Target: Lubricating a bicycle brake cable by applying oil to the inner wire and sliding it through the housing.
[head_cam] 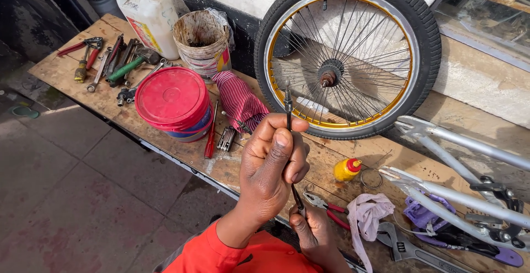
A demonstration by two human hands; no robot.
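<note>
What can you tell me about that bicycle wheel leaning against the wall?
The bicycle wheel stands upright on the wooden bench, leaning on the pale wall. It has a black knobbly tyre, a gold and silver rim, thin metal spokes and a rusty-looking hub at the centre. A striped cloth lies near its lower left. Neither hand touches it.

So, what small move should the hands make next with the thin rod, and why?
Probably keep the lower end pinched and twist the upper end. The left hand grips the rod near its top, the right hand pinches its bottom, and it is clear of the wheel.
</note>
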